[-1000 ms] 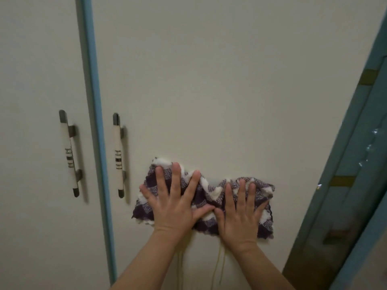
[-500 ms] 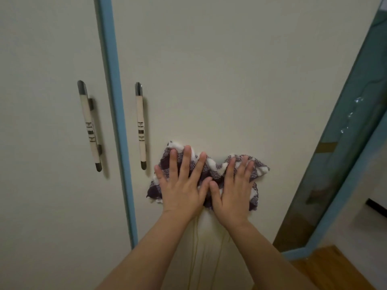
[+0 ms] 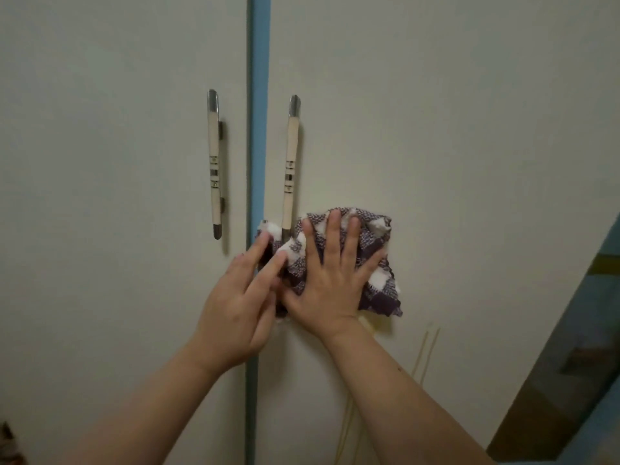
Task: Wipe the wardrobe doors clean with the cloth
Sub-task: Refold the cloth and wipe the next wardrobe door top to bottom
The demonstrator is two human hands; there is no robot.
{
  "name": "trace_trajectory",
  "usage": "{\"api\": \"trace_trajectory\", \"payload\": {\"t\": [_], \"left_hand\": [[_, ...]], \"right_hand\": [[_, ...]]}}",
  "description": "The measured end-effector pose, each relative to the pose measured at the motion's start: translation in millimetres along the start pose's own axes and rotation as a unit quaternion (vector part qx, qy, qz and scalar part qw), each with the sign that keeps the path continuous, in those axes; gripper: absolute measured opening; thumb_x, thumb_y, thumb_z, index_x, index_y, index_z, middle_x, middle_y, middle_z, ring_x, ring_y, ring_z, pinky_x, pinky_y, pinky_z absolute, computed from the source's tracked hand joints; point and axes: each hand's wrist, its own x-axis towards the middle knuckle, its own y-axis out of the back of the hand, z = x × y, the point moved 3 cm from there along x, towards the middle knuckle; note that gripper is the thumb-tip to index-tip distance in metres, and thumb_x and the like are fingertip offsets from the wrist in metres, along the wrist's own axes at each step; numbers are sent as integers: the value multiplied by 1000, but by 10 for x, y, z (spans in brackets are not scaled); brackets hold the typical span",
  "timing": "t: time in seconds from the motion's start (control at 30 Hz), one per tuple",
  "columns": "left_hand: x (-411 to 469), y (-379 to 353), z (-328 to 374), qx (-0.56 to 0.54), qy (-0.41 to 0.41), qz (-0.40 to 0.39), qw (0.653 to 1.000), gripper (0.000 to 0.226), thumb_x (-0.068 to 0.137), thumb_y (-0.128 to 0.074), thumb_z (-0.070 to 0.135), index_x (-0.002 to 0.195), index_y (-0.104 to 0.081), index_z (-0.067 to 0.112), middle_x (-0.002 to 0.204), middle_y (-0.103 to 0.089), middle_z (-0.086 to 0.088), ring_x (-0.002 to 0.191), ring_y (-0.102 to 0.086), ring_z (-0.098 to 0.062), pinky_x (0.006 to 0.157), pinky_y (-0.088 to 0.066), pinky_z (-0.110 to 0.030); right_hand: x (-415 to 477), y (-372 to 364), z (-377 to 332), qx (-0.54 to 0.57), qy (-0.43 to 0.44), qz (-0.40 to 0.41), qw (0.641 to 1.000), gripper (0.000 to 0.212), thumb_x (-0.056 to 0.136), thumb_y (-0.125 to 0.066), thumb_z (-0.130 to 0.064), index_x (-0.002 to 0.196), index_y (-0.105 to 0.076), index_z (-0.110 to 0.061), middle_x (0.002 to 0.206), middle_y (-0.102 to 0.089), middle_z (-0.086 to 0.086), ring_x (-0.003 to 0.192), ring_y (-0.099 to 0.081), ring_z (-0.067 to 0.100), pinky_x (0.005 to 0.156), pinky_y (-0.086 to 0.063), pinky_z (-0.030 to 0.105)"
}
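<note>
**Q:** Head view: where is the cloth, and how are the hands?

**A:** The purple-and-white checked cloth (image 3: 372, 250) lies bunched on the cream right wardrobe door (image 3: 436, 129), at its left edge by the bar handle's (image 3: 291, 169) foot. The right hand (image 3: 330, 280) presses it flat, fingers spread. The left hand (image 3: 235, 307) touches its left end with straight fingers.

**Q:** Progress?

**A:** Judged mid-task. The cream left door (image 3: 100, 162) likely remains.

A purple-and-white checked cloth (image 3: 374, 238) lies bunched against the cream right wardrobe door (image 3: 436, 129) at frame centre, its left edge behind the handle (image 3: 290, 169). The left wardrobe door (image 3: 100, 162) stands closed.
</note>
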Motion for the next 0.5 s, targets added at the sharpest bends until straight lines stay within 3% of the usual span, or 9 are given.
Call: {"api": "trace_trajectory", "payload": {"t": [0.1,0.23,0.3,0.4,0.5], "left_hand": [[-52,-38,-1,34,-14,1,999,51,88,-42,24,135,-38,2,144,-32,-22,132,-35,-34,100,-37,-54],[-113,-163,54,46,25,39,998,57,88,-41,32,139,-31,8,146,-29,-20,136,-27,-31,105,-29,-57],[-142,-220,63,55,48,62,995,58,87,-41,34,138,-28,10,146,-27,-21,137,-24,-32,104,-28,-60],[-146,-321,88,71,78,92,990,59,85,-42,35,137,-26,11,145,-24,-25,135,-22,-38,104,-26,-61],[-115,-432,137,81,152,108,979,66,85,-39,41,142,-23,12,148,-19,-24,138,-17,-38,108,-20,-59]], "right_hand": [[2,-93,-131,-28,-32,21,999,77,83,-19,-64,147,3,-27,152,28,6,140,19,31,101,10,69],[12,-98,-114,-35,-25,39,998,63,91,-11,-58,146,2,-30,154,16,4,139,23,27,102,6,67],[17,-65,-57,-27,10,61,998,59,93,-11,-54,146,-5,-30,156,11,4,142,12,26,103,3,65],[6,-3,145,-26,52,100,993,69,85,-31,-60,145,-19,-28,152,-19,5,142,-13,27,104,1,63],[-20,62,489,-22,29,121,992,74,82,-37,-62,145,-24,-26,152,-25,6,141,-15,28,105,0,64]]}}
